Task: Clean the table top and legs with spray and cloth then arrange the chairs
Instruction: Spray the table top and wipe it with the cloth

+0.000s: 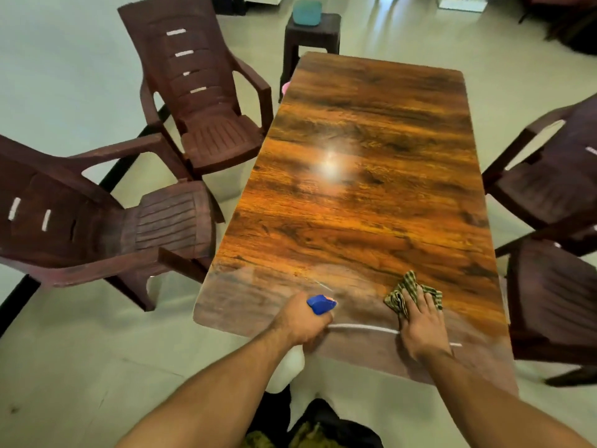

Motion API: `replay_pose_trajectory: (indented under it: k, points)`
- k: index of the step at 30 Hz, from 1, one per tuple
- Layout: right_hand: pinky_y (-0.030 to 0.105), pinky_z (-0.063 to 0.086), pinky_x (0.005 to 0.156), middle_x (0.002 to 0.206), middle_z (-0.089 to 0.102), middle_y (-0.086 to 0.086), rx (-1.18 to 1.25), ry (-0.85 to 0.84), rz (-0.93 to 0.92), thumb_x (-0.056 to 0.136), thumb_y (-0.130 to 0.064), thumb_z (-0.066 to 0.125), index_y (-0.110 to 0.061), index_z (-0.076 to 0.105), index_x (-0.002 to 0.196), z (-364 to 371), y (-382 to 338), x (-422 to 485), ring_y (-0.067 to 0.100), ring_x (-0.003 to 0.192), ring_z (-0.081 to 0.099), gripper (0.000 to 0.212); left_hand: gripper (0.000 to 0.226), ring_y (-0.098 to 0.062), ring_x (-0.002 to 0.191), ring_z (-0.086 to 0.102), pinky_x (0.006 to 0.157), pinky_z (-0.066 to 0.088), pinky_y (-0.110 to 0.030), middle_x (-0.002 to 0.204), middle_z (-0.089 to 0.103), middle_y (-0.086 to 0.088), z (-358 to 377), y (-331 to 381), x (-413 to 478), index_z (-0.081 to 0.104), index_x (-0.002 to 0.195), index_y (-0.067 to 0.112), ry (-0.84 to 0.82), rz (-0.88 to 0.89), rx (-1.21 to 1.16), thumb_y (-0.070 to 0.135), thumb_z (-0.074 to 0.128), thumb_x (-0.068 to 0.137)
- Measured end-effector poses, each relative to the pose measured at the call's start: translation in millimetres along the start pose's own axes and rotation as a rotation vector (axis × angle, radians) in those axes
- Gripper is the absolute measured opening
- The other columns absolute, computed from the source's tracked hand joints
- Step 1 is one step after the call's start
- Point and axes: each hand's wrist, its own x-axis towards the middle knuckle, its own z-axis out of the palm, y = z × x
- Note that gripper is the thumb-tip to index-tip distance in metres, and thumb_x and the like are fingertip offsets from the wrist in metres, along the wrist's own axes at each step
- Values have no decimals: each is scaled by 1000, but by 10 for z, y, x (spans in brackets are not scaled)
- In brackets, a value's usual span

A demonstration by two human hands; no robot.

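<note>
Left hand: your left hand (302, 323) hangs over the near edge of the bench (365, 176), fingers wrapped tight around the spray bottle (319, 303) (blue nozzle aimed across the wood, white body hanging below the edge).
Right hand: your right hand (420, 324) lies flat, fingers (428, 300) spread and pressing the checked cloth (408, 294) onto the bench top.
Bench: glossy wood grain, dull film across the near end.
Chairs: two brown plastic chairs (200, 101) stand at the left, two more at the right.

Chairs (197, 101) flanking table (365, 176)
</note>
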Motion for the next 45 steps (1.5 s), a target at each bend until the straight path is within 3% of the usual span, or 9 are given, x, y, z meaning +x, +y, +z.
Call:
replay_pose_trajectory:
  k: [5,9,15,21,26,31,36,39,45]
  points:
    - [41,5,124,168,0,1,-6,-5,76,101,-29,37,-32,11,159,-37,543,-341,22,154,1,63,40,-14,48,56,47,48,-27,61,61,4,479,122,-295,66,83,18,-25,-12,-15,56,65,72]
    - [42,10,123,168,4,6,95,44,380,100,-31,39,-25,15,159,-79,992,-531,27,153,6,64,13,-10,41,53,43,46,-23,51,58,8,749,199,-530,68,84,19,-39,6,-45,31,69,88]
    - [43,6,124,168,0,6,166,19,328,102,-29,38,-25,14,159,-63,1145,-683,26,154,1,62,19,-16,45,52,45,47,-26,59,58,-4,1104,319,-698,71,84,19,-74,6,-10,37,70,82]
    - [43,3,123,168,2,5,203,11,319,104,-32,37,-24,18,159,-89,1159,-675,26,154,0,59,39,-21,53,59,57,61,-46,73,71,-15,1103,260,-637,69,88,15,48,-30,88,52,64,75]
    - [43,4,123,168,1,4,213,37,343,103,-30,39,-24,18,159,-82,1148,-678,25,154,0,60,19,-14,46,58,48,49,-23,54,61,5,778,180,-593,65,86,18,172,-93,21,36,67,92]
    - [44,7,124,168,3,2,234,73,406,102,-28,42,-26,21,159,-72,1043,-665,24,154,2,61,32,-21,52,46,56,49,-41,53,49,4,451,-96,-548,53,65,14,334,-107,-113,28,71,88]
    - [46,6,123,167,9,9,268,130,518,100,-21,45,-19,26,157,-19,781,-668,29,153,5,60,33,-3,45,48,52,42,-19,47,49,10,175,-363,-665,52,69,7,468,-8,-344,19,72,92]
    - [47,3,123,167,9,12,312,150,597,100,-20,45,-16,26,156,66,392,-674,31,153,5,59,35,-15,53,58,54,51,-36,54,59,-4,26,-712,-723,64,74,0,497,-61,-429,29,76,89]
    - [45,5,122,166,11,13,331,143,632,101,-20,44,-13,29,155,262,-277,-688,32,153,6,57,40,-21,55,43,56,43,-39,59,46,-5,-207,-1353,-877,47,64,12,531,-112,-452,36,72,85]
